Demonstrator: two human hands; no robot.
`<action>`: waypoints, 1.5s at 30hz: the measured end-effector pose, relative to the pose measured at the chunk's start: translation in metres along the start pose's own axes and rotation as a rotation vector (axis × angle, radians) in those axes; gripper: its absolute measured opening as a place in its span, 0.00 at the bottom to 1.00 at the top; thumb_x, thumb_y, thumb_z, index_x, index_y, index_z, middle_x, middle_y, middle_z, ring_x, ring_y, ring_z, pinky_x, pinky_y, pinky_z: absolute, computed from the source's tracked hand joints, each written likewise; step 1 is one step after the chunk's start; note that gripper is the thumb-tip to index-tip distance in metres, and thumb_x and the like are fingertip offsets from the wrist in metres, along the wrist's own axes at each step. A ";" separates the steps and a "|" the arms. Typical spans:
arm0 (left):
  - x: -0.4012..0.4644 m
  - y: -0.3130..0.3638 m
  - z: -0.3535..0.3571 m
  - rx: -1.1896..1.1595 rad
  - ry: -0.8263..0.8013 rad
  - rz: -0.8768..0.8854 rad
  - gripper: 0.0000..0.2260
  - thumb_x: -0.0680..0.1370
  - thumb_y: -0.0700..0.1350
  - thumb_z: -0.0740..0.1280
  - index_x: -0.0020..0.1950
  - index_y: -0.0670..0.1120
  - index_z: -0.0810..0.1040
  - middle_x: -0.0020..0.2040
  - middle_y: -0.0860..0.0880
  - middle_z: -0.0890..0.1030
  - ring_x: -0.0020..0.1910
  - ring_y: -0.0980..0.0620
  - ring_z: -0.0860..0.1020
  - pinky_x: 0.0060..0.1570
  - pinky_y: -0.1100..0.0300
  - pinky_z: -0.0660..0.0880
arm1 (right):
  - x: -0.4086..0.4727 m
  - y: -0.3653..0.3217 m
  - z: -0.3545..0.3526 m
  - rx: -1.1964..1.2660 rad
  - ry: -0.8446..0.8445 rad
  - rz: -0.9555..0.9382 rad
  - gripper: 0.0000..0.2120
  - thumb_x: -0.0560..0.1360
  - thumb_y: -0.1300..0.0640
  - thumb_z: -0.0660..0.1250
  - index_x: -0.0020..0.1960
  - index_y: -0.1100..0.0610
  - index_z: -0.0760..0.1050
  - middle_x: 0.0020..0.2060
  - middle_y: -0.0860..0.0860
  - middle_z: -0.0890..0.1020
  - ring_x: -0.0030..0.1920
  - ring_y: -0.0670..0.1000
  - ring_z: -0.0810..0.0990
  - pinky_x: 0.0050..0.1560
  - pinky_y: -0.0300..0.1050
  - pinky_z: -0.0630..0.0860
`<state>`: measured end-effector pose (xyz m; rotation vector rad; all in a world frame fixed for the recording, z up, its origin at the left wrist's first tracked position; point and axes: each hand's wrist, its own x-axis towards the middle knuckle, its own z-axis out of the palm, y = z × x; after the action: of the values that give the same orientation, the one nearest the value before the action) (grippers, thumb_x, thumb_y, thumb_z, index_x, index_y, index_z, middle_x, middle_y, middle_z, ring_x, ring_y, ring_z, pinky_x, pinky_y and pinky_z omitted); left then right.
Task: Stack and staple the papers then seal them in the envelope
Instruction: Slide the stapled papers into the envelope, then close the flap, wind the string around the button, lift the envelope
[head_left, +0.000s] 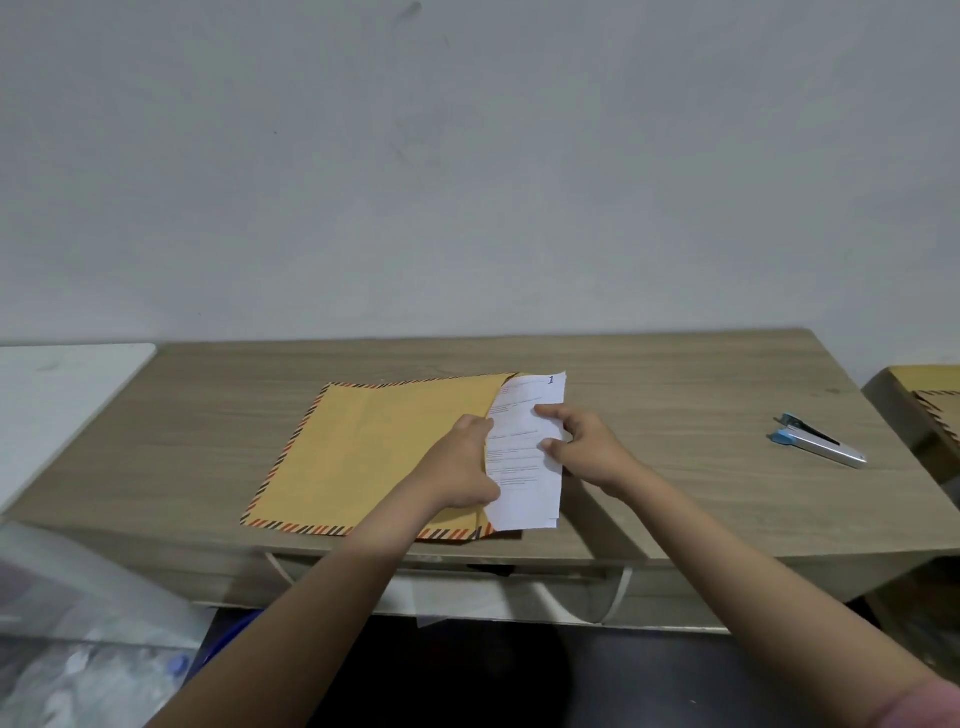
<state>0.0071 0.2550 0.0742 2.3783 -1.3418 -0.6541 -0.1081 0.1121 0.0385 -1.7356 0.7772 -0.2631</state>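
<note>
With the stapler (818, 440) set aside far right on the tabletop (675, 415), the right hand (582, 447) pinches the papers (524, 452) partway into the envelope (384, 447), whose mouth the left hand (462, 462) grasps; sealing remains.

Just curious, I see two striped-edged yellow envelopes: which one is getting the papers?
The large yellow envelope at the desk's middle, white papers half inside, both hands on them. The other lies untouched at far right.
</note>
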 end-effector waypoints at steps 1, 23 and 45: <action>0.000 0.000 -0.001 0.000 0.007 -0.001 0.34 0.67 0.39 0.71 0.71 0.43 0.61 0.69 0.48 0.63 0.61 0.48 0.70 0.56 0.54 0.75 | 0.001 0.000 -0.002 -0.014 -0.014 0.007 0.22 0.74 0.67 0.65 0.66 0.54 0.70 0.64 0.54 0.74 0.61 0.57 0.75 0.60 0.57 0.76; 0.011 -0.006 0.016 -0.132 0.065 -0.013 0.39 0.67 0.39 0.70 0.75 0.42 0.56 0.73 0.48 0.60 0.69 0.50 0.65 0.58 0.63 0.66 | -0.004 0.017 0.036 -0.025 -0.070 -0.104 0.25 0.73 0.73 0.57 0.68 0.59 0.62 0.57 0.55 0.78 0.58 0.49 0.75 0.57 0.39 0.70; 0.026 -0.079 0.037 0.261 -0.010 -0.113 0.35 0.70 0.64 0.65 0.74 0.57 0.57 0.77 0.52 0.55 0.72 0.45 0.56 0.69 0.45 0.60 | -0.007 0.031 0.049 0.250 0.126 0.096 0.12 0.70 0.68 0.69 0.49 0.56 0.71 0.41 0.54 0.82 0.47 0.52 0.81 0.52 0.45 0.78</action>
<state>0.0547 0.2699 -0.0015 2.6765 -1.3782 -0.5498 -0.0975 0.1507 -0.0045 -1.4534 0.8777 -0.3907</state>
